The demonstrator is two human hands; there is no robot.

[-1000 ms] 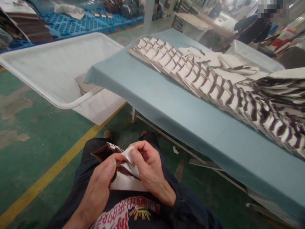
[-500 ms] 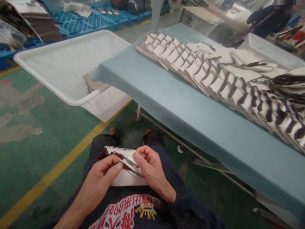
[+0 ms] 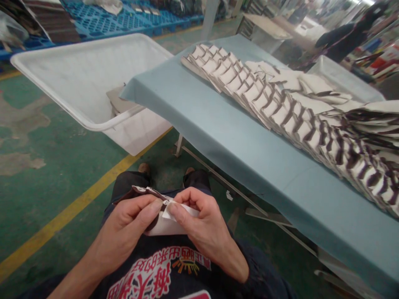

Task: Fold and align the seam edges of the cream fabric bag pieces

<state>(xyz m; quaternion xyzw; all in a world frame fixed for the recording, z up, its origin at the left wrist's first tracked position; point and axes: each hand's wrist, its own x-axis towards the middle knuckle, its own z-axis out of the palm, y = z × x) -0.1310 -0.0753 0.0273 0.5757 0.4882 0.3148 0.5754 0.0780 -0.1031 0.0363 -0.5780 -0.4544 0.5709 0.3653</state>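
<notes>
A folded white and dark brown paper piece lies in my lap, and both hands grip it. My left hand pinches its left part with the thumb on top. My right hand pinches a white flap at its upper edge, fingers curled. To the right, a long overlapping row of similar white and brown folded pieces lies along the table with the light blue cover.
A big white plastic tub stands on the green floor to the left of the table, with flat cardboard inside. A yellow line crosses the floor. Blue pallets lie at the back. Another person in dark clothes stands at the far right.
My hands have drawn closer together on the piece, and my right thumb and fingers have folded the white flap over. The view has shifted slightly.
</notes>
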